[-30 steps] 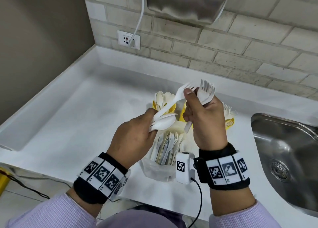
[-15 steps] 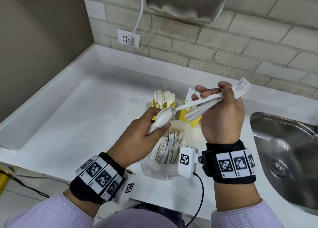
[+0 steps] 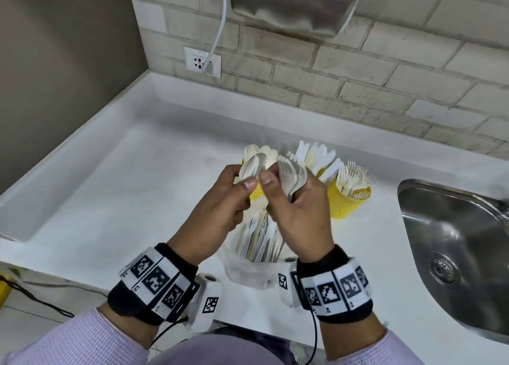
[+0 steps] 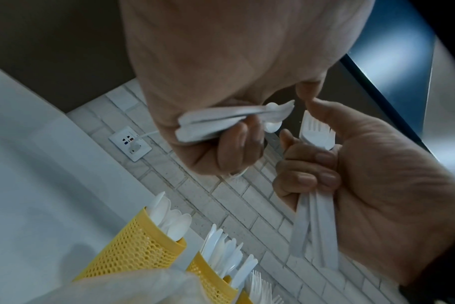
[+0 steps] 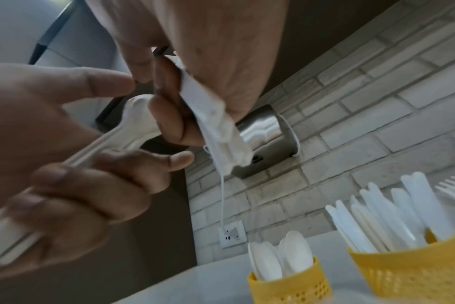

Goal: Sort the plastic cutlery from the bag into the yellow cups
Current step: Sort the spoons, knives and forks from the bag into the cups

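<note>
Three yellow cups [image 3: 347,200]; two hands [image 3: 220,207] grip white cutlery [image 3: 293,180].

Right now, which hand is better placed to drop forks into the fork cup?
The right hand, probably. It grips the forks, and the fork cup stands on its side, near the sink. The left hand holds spoons.
</note>
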The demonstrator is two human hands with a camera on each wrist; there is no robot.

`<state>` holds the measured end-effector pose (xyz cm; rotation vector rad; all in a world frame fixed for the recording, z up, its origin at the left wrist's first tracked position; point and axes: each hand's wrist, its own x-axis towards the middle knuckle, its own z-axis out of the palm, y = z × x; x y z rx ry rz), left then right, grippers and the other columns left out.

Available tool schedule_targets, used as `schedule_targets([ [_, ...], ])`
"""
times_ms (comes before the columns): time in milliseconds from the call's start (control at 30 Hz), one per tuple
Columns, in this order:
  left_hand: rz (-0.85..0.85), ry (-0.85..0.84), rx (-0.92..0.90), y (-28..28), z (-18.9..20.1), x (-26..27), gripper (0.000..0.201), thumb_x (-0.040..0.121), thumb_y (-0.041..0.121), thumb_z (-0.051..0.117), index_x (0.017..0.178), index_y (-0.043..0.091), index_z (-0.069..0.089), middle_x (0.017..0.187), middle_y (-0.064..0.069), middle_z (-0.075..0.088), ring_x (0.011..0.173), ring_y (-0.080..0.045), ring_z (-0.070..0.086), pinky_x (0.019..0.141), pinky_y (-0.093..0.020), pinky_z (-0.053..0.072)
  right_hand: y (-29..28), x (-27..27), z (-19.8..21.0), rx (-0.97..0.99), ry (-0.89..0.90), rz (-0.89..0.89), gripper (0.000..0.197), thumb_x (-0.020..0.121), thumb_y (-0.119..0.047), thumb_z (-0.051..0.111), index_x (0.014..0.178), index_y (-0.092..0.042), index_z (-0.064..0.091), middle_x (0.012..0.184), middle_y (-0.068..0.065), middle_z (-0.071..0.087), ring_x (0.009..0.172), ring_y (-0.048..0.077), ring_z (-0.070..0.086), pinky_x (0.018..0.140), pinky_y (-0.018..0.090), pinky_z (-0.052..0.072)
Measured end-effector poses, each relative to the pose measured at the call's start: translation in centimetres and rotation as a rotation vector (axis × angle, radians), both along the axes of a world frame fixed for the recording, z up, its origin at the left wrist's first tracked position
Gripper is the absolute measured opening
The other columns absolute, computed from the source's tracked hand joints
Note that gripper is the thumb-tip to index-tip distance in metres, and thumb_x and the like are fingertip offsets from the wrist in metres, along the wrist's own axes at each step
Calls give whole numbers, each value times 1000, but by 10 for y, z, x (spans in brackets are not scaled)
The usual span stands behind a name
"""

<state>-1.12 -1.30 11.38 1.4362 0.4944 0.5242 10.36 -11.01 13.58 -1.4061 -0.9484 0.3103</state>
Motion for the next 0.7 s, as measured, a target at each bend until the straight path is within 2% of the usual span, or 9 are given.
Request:
schedule_targets([
  [67, 4, -1, -11, 0, -2, 0, 66, 84, 69, 44, 124, 18, 53, 82, 10, 52, 60, -4, 41, 53, -18, 33, 2, -8, -7, -12, -18, -15, 13, 93, -26, 75, 89, -16, 67, 67, -6, 64, 65, 17, 65, 65, 31, 52],
  [133, 15, 30, 11, 1, -3, -1, 64, 90, 69, 37, 125, 18, 54, 78, 16, 53, 59, -2, 44, 53, -18, 37, 4, -12, -11, -22, -2, -13, 9, 92, -19, 76, 94, -15, 69, 69, -7, 65, 70, 25, 69, 69, 39, 57],
  [200, 27, 45, 13, -1, -1, -1, 56, 100, 63, 30, 125, 20, 55, 72, 17, 49, 57, -3, 42, 52, -16, 36, 5, -10, -12, -30, -11, -46, 6, 92, -15, 75, 95, -16, 70, 70, -14, 66, 71, 13, 68, 73, 28, 55],
  [267, 37, 35, 11, -4, 1, -1, 43, 107, 57, 29, 114, 25, 57, 69, 16, 45, 55, -4, 38, 50, -14, 33, 6, -8, -9, -37, -19, -71, 6, 92, -13, 73, 96, -17, 71, 76, -15, 69, 80, 10, 70, 78, 21, 52],
  [333, 35, 26, 10, -8, 6, -1, 34, 108, 48, 29, 107, 31, 58, 64, 18, 46, 53, -4, 36, 48, -14, 31, 7, -6, -9, -38, -22, -72, 8, 93, -13, 71, 100, -15, 71, 84, -10, 73, 87, 15, 72, 82, 29, 55],
  [433, 2, 15, -2, -10, 10, -2, 40, 107, 50, 28, 101, 38, 66, 63, 17, 45, 53, -6, 31, 47, -17, 26, 8, -6, -11, -49, -24, -77, 8, 93, -16, 70, 100, -18, 70, 84, -2, 74, 84, 21, 73, 81, 44, 58],
  [500, 4, 25, -2, -10, 13, -3, 49, 103, 57, 31, 83, 25, 61, 65, 6, 39, 56, -14, 28, 48, -25, 21, 8, -6, -9, -39, -22, -81, 7, 93, -14, 70, 98, -19, 68, 81, -1, 73, 81, 21, 73, 79, 44, 58],
  [567, 14, 32, -5, -8, 13, -4, 54, 100, 60, 33, 78, 14, 48, 65, -4, 35, 59, -24, 24, 52, -37, 18, 9, -5, -8, -25, -27, -84, 8, 93, -11, 70, 98, -17, 68, 85, -3, 73, 85, 19, 72, 81, 37, 58],
  [700, -38, 32, 4, -8, 13, -6, 56, 103, 61, 42, 72, 15, 44, 68, -12, 33, 62, -34, 25, 55, -43, 21, 12, -1, -8, -71, 11, -34, 7, 97, -15, 67, 101, -11, 70, 88, 1, 75, 87, 17, 72, 83, 36, 58],
])
